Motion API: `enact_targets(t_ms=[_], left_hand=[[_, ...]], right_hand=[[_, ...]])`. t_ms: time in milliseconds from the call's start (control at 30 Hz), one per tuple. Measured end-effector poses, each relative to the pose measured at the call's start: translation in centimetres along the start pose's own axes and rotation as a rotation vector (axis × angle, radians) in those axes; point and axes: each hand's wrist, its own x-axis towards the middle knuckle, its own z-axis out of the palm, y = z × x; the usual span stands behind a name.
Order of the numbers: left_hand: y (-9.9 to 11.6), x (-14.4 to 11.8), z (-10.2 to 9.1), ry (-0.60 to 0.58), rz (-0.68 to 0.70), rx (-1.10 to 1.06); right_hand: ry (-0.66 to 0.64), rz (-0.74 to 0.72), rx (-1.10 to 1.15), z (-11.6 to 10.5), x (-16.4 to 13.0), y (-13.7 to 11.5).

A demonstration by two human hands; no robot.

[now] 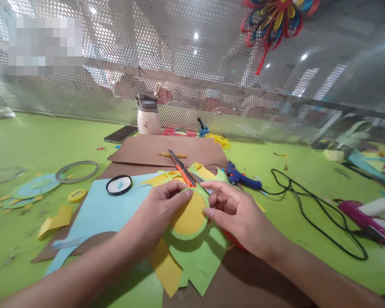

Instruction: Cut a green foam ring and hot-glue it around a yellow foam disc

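My left hand [167, 201] pinches the upper left rim of a yellow paper disc [189, 216] edged in green, thumb on top. On the opposite side, my right hand [232, 209] grips the disc's right edge between thumb and fingers. The disc is tilted towards me above cut green paper [195, 256] and a yellow paper strip [167, 267]. Just beyond the fingers lies an orange utility knife [184, 171], blade out. Red-orange handles [235, 240], perhaps of scissors, are mostly hidden under my right hand.
Brown card [167, 147] with a pencil [173, 155] and a light blue sheet [93, 209] with a black ring [119, 185] lie around. A blue glue gun [244, 177] and its looped cable [303, 205] are right; a metal ring [77, 172] is left. A bottle [148, 117] stands behind.
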Motion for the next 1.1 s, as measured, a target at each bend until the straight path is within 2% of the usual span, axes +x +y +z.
enact_targets(t_ms=[267,433,667,767,900,1100], left_hand=[[0.21,-0.15,0.32,0.007,-0.056,-0.107],[0.12,-0.15,0.00,-0.053,-0.078,-0.148],[0.00,-0.20,-0.04,0.052,0.055,0.026],[-0.07,0.01,-0.21,0.051,0.080,0.091],[-0.20,0.15,-0.34,0.031,0.078,0.128],[-0.07,-0.35,0.29,0.078,0.127,0.137]], right_hand=[[0.023,-0.010,-0.013,0.16,0.04,-0.34],[0.057,-0.020,-0.038,0.12,-0.05,-0.45],[0.109,-0.076,-0.090,-0.37,0.10,0.04],[0.135,-0.089,-0.123,-0.33,0.15,0.11],[0.098,-0.095,-0.088,0.06,-0.07,0.03],[0.138,-0.119,-0.131,-0.04,-0.32,0.22]])
